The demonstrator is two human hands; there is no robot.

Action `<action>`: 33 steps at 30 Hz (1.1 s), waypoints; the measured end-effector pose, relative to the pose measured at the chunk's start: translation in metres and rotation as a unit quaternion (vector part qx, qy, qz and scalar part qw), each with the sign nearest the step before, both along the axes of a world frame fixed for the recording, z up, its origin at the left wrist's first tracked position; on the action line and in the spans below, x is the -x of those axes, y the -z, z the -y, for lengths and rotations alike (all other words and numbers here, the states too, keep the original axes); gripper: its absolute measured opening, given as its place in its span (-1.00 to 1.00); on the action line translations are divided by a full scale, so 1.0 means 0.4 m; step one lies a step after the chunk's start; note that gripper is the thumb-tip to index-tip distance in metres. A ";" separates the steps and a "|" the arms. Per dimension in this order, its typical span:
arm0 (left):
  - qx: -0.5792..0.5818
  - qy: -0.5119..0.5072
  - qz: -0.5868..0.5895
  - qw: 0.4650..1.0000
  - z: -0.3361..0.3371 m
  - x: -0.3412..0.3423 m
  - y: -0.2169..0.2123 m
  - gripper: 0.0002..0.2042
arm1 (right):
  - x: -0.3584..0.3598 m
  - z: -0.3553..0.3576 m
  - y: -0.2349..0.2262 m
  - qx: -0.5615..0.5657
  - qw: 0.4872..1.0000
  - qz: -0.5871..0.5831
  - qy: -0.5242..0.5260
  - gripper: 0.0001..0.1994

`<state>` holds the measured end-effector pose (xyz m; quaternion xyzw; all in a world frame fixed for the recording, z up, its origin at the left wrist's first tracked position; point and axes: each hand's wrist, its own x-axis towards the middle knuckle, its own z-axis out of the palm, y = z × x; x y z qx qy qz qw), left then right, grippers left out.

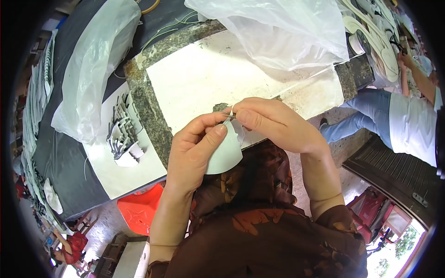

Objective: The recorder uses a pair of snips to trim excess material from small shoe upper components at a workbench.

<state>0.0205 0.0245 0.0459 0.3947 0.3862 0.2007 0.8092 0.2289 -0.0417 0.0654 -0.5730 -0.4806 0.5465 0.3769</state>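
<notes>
Over table (208, 78), both hands (194, 148) pinching pale piece (225, 155), plastic bag (282, 32) beyond

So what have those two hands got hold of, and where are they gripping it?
Both hold one pale, curved cut piece of sheet material. The left hand pinches its upper left side under the thumb; the right hand pinches its top edge with the fingertips.

Left hand (197, 148) and right hand (269, 123) raised together at centre, fingertips pinched closed, thumbs meeting, forearms bare.

You're in a small workshop: a stone-edged white desk (153, 111) carries stacked grey cut pieces (123, 134), clear plastic bags (278, 28), and another worker (412, 120) sits nearby.
</notes>
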 end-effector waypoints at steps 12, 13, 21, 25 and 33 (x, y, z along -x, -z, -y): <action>-0.002 -0.011 -0.005 1.000 0.001 -0.011 -0.006 -0.76 | 0.015 0.011 0.023 0.053 0.992 -0.100 0.053 -0.61; -0.008 -0.016 -0.010 1.000 0.001 -0.012 -0.007 -0.76 | 0.017 0.011 0.024 0.043 0.993 -0.089 0.058 -0.62; -0.018 -0.023 -0.001 1.000 0.003 0.001 -0.003 -0.77 | 0.030 -0.001 0.020 0.064 0.993 -0.082 0.061 -0.66; -0.045 -0.016 -0.019 0.999 -0.003 0.048 0.000 -0.77 | 0.052 -0.019 0.010 0.075 0.991 -0.084 0.076 -0.66; -0.503 0.084 -0.296 0.807 -0.085 0.388 0.006 -0.71 | 0.040 0.030 0.008 0.060 0.998 0.030 0.023 -0.75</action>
